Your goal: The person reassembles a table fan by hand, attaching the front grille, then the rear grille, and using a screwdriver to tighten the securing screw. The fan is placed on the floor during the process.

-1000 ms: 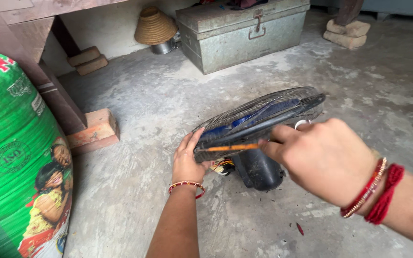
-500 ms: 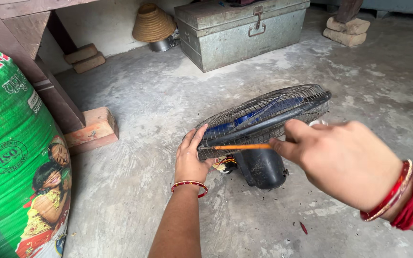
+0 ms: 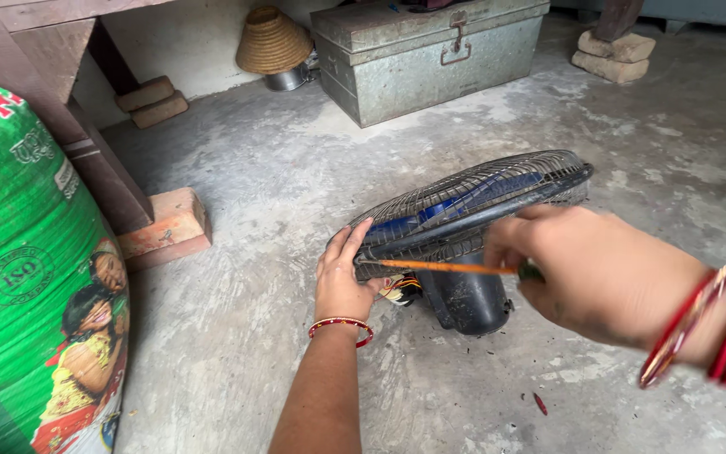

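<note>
The fan (image 3: 464, 227) lies tipped over on the concrete floor (image 3: 237, 336), near the middle of my view, its wire cage (image 3: 472, 189) tilted up toward the right with the blue blades (image 3: 464, 202) showing through the mesh. Its dark motor housing (image 3: 468, 303) points down and toward me, resting on the floor, with a bundle of coloured wires (image 3: 398, 290) showing at its left side.

My left hand (image 3: 342, 282) is pressed against the left edge of the cage, fingers (image 3: 355, 240) held together and laid flat up along the rim. My right hand (image 3: 598, 273) is curled shut around the handle end of a screwdriver (image 3: 439, 266); its thin orange shank runs left across the front of the cage, the tip reaching the rim just beside my left hand's fingers. I wear a red bangle (image 3: 339, 326) on the left wrist and red and gold bangles (image 3: 699, 324) on the right.

Farther out, a brick (image 3: 170, 227) lies on the floor to the left, under a dark wooden leg (image 3: 102, 168). A big green printed sack (image 3: 31, 277) fills the left edge. At the back stand a grey metal trunk (image 3: 422, 59) with a hasp, a woven cone-shaped basket (image 3: 272, 40) set over a steel pot (image 3: 286, 80), two bricks (image 3: 149, 102) by the wall, and stones (image 3: 611, 55) at the upper right.
</note>
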